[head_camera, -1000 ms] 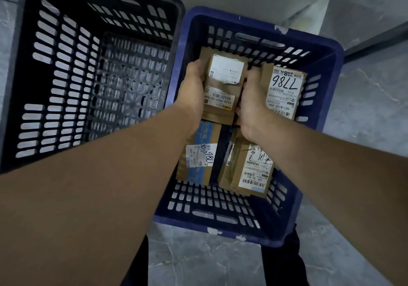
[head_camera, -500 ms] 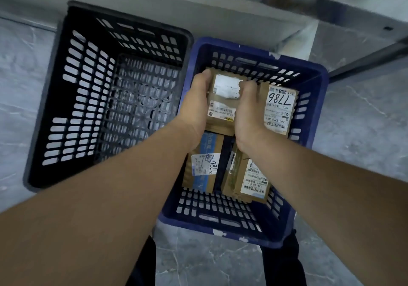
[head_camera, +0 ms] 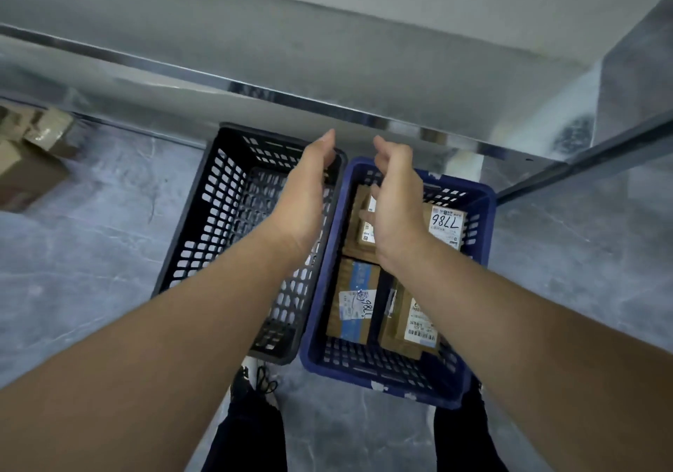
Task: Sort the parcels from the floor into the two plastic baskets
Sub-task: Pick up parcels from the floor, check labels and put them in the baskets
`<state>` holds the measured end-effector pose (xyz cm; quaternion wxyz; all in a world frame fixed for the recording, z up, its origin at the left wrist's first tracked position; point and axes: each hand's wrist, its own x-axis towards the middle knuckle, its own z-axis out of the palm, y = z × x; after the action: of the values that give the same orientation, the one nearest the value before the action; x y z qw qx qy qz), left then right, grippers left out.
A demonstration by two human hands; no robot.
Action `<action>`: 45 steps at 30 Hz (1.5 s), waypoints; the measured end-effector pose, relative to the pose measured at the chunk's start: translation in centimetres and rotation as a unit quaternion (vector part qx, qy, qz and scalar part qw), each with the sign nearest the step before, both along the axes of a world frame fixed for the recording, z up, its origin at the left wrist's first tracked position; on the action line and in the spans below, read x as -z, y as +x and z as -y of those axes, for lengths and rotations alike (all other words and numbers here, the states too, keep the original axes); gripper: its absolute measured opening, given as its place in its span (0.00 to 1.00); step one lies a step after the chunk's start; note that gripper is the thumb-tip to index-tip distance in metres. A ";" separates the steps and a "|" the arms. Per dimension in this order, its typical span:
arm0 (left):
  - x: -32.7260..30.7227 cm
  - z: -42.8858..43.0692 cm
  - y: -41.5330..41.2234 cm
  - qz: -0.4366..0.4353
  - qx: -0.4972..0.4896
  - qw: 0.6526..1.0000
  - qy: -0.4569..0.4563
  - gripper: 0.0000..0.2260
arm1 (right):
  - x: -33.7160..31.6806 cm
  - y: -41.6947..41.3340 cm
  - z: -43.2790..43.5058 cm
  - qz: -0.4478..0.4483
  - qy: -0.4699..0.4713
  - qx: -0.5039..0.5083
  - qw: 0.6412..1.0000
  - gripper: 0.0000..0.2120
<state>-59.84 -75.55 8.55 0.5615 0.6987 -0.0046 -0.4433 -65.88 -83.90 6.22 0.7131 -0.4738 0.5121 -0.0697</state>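
While the person stands over the two baskets, the near end of the blue basket (head_camera: 382,380) holds two brown parcels (head_camera: 355,300) side by side, with two more at its far end. The black basket (head_camera: 204,224), close against it on the left, shows no parcel where the arm leaves it visible. Above them the left hand (head_camera: 309,195) hangs over the black basket's far right corner and the right hand (head_camera: 397,202) over the blue basket's far end; each grip is slack, fingers loosely extended, holding nothing. Farther off, unsorted parcels (head_camera: 29,158) lie on the floor (head_camera: 91,253), well apart from the baskets and left of both hands, the left hand nearer. Blur hides their long axis. Judgement: a leftward reach comes next.
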 end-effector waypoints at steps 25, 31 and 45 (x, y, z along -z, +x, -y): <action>-41.8 -13.4 6.1 0.172 -0.014 0.974 -0.145 0.40 | -45.0 4.4 -12.1 0.176 -0.187 -0.017 0.966 0.32; -52.5 -13.6 5.0 0.239 -0.024 0.951 -0.195 0.38 | -56.1 2.8 -11.8 0.234 -0.229 -0.048 0.943 0.29; -71.5 -11.7 -3.7 0.385 -0.069 0.885 -0.254 0.30 | -76.4 -4.7 -10.3 0.371 -0.295 -0.119 0.872 0.33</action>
<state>-63.52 -63.82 80.06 0.7028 0.6466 -0.2848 -0.0835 -70.61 -73.55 82.58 0.6803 -0.6588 0.1054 -0.3033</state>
